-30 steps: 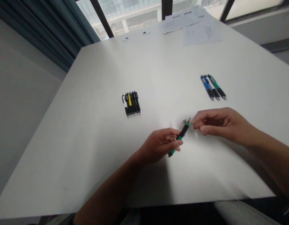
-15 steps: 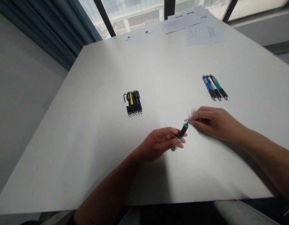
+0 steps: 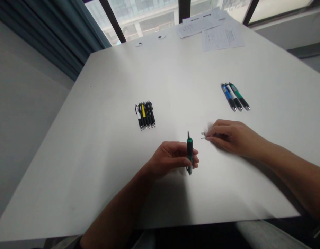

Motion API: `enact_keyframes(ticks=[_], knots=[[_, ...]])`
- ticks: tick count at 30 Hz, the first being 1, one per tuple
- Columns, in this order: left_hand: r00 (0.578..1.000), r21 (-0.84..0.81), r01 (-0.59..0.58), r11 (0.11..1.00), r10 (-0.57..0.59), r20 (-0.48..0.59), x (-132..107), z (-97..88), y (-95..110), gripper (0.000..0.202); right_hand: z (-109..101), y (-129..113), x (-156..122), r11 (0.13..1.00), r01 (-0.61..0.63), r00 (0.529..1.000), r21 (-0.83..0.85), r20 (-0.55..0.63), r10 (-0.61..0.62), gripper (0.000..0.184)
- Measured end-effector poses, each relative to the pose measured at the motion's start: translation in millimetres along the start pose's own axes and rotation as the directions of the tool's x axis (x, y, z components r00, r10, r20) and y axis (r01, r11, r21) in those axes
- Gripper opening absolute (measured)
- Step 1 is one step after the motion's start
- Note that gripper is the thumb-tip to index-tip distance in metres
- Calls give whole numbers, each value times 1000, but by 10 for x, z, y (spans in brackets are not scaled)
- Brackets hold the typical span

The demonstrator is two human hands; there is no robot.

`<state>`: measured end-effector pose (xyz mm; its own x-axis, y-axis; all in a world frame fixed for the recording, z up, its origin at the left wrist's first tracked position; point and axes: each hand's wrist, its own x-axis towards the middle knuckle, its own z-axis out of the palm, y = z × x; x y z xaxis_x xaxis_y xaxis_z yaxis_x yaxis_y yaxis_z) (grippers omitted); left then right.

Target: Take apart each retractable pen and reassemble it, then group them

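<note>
Your left hand [image 3: 172, 159] curled, grip closed around one upright green pen [image 3: 189, 152], your right hand [image 3: 231, 138] palm down, grip narrow, can't tell if holding two small metal bits [image 3: 203, 135] at its fingertips [image 3: 208, 136], three pens [image 3: 235, 97] and about six pens [image 3: 145, 116] lying apart on the desk [image 3: 97, 138]

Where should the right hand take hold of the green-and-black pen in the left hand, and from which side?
Pinch the green-and-black pen on its exposed barrel, just above the fingers of the left hand, coming from the right. The pen stands nearly upright with its lower part in those fingers, and the thin dark top end looks too narrow to grip. The right hand lies on that side.
</note>
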<state>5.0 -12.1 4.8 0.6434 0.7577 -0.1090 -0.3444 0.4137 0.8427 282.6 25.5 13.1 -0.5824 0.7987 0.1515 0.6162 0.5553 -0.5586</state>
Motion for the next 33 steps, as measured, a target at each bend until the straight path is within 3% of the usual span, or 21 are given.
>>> enact_keyframes(ticks=[3,5,10,17,33], knots=[[996,-23,92,996,-91,15,-3,7,1,34,-32,-27,2,999,-14,1000,44,11,13,20],[992,-5,126,992,-126,24,1,21,8,33,-73,-63,-3,980,-79,997,184,8,78,22],[976,104,215,971,-215,-10,4,58,26,37,-173,-123,-44,748,-192,971,636,11,239,23],[977,242,207,948,-212,-8,-1,62,26,36,-143,-52,-71,564,-140,973,814,7,231,19],[978,305,186,934,-205,33,21,74,68,32,-145,-28,-63,584,-180,983,792,131,125,16]])
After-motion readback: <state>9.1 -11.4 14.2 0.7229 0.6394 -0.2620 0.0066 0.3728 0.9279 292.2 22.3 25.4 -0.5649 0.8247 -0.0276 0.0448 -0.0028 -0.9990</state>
